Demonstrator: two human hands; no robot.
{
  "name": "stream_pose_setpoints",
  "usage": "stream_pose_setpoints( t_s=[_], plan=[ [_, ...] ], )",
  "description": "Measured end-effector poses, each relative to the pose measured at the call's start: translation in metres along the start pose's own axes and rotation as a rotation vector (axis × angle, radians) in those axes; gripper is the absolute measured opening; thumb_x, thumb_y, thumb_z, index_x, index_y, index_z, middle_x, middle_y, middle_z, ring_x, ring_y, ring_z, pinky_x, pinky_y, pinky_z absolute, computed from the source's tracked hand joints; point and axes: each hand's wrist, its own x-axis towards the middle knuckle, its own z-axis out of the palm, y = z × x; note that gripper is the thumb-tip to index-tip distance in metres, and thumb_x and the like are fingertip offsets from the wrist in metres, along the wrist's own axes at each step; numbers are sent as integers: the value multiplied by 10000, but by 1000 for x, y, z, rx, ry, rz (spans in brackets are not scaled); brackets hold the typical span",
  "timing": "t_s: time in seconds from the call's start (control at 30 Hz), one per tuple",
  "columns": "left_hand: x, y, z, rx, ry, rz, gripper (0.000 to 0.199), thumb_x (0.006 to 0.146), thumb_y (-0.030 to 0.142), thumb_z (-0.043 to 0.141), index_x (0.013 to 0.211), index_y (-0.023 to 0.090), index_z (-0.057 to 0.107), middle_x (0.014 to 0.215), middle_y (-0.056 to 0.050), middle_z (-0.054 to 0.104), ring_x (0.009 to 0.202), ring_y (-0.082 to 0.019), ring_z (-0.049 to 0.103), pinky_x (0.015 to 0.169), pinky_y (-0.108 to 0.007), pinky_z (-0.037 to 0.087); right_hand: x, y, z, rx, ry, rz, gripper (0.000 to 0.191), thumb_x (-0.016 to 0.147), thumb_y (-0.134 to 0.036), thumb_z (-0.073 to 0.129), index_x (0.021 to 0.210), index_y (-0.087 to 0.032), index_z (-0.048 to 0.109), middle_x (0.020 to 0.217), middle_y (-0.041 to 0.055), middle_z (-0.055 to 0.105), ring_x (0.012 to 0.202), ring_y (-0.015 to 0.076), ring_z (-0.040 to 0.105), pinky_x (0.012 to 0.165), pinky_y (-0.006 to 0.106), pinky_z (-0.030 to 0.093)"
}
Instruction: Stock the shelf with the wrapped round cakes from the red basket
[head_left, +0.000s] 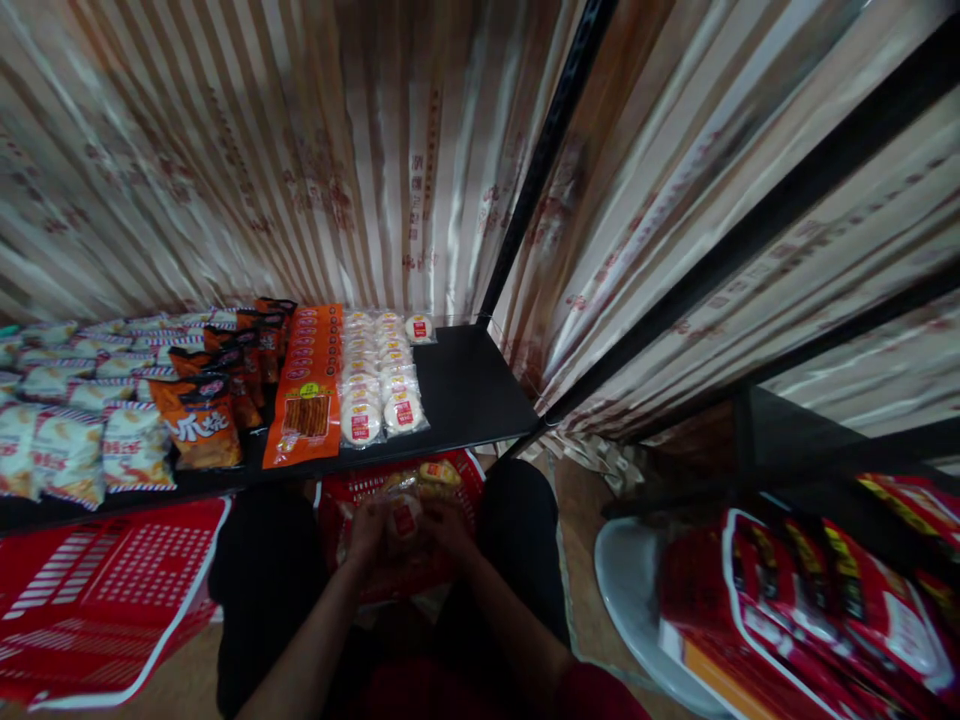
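Low between my knees, my left hand (366,532) and my right hand (447,532) hold a clear-wrapped round pastry (404,518) with a red label from either side. Their fingers are curled in at its edges and are partly dark and blurred. Under and around the hands is a red plastic basket (471,482), with yellowish wrapped packets (439,473) at its far side. Just beyond, on the black shelf (472,395), similar wrapped round pastries (362,420) stand in two rows, and a single wrapped pastry (419,328) lies at the back.
Left of the pastries are a long orange packet (304,405), orange-and-black snack bags (199,425) and white bags (139,445). Another red basket (150,560) is under the shelf at left. Dark metal posts (544,170) and red packages (870,590) stand on the right, near a pale stool (626,580).
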Motion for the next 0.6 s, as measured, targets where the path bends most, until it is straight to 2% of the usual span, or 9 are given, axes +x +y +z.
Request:
stream_pose_setpoints(
  t_s=[0.2, 0.33, 0.43, 0.53, 0.6],
  plan=[
    [-11, 7, -3, 207, -25, 99, 100, 698, 233, 531, 757, 180, 593, 647, -3, 652, 591, -156, 610, 576, -268, 491, -4, -8, -2, -6, 46, -70, 377, 644, -487, 634, 846, -172, 681, 877, 91, 710, 825, 267, 648, 771, 404, 508],
    [-16, 9, -5, 317, -18, 206, 211, 686, 316, 533, 825, 177, 611, 636, -1, 636, 586, -166, 598, 568, -282, 480, -7, -18, -5, 3, -1, -155, 406, 675, -534, 586, 832, -171, 678, 851, 77, 711, 805, 252, 648, 750, 386, 509],
    [-16, 12, -6, 354, -25, 303, 287, 663, 372, 527, 843, 169, 621, 721, -28, 657, 645, -179, 610, 613, -300, 488, -14, -34, -10, 48, -36, -183, 412, 682, -558, 581, 824, -182, 672, 845, 57, 711, 807, 236, 643, 738, 365, 509],
    [-16, 18, -4, 438, -10, 435, 281, 653, 359, 504, 813, 169, 634, 840, -62, 661, 774, -194, 611, 727, -324, 485, -22, -54, -19, 122, -69, -184, 410, 664, -537, 626, 865, -182, 668, 864, 48, 706, 797, 220, 639, 741, 354, 505],
    [-16, 24, -1, 501, 8, 526, 269, 667, 348, 490, 806, 175, 643, 852, -66, 650, 801, -197, 600, 759, -335, 478, -26, -67, -24, 218, -88, -165, 402, 651, -519, 651, 879, -188, 661, 848, 37, 703, 767, 204, 637, 721, 342, 505]
  ],
)
